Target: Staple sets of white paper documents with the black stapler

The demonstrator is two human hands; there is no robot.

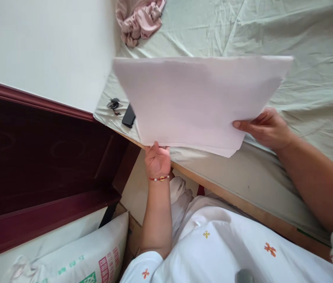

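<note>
Here, both hands hold a stack of white paper (pixel 196 106) above the bed (pixel 316 78)

Left hand (pixel 157 159) pinches the stack's lower edge, fingers clenched on it; right hand (pixel 265 127) grips the lower right corner, thumb on top. Stack is tilted, clear of the sheet. Black phone (pixel 128 116) and keys (pixel 114 104) lie on the bed's corner, just beside the stack; pink cloth (pixel 139 19) beyond

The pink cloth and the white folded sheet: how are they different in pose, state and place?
The pink cloth lies crumpled in a heap on the bed, beside the wall; the white folded sheet is flat and smooth, held above the bed edge. No hand touches the pink cloth; the left hand and the right hand grip the white folded sheet at its near edge. Both are pale.
</note>
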